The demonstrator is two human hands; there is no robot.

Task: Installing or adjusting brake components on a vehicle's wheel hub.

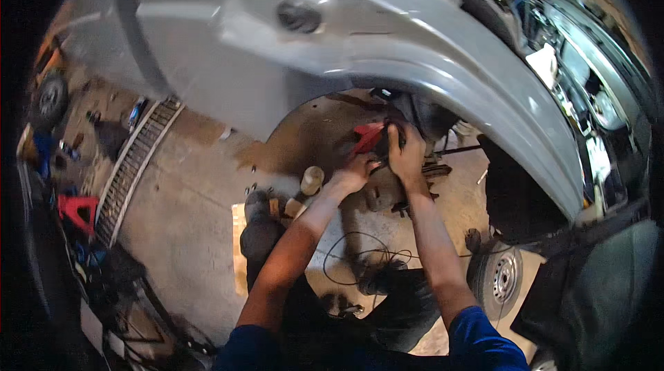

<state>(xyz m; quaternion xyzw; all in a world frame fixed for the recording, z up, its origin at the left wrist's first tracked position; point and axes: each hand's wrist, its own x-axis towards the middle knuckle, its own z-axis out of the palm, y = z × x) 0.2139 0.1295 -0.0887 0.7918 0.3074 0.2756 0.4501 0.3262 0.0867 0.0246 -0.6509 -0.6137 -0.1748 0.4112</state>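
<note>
Both my arms reach into the wheel arch of a silver-grey car fender (387, 39). My right hand (407, 151) is curled with its fingers closed around a dark part, too shadowed to name. Just below and to its left, my left hand (356, 172) has its fingers bent together on something small that I cannot make out. A red metal piece (368, 137), possibly a stand, rises right behind both hands. Under my right wrist, a dark round hub-like part (436, 171) partly shows. Dark suspension pieces beyond my fingers blend into shadow.
On the right stands a tyre with a steel rim (503, 275). A thin black cable (353, 260) loops on the floor near my knees. A pale cylinder (312, 179) sits left of my forearm. Further left are a long slatted grille (138, 163) and a red stand (77, 213).
</note>
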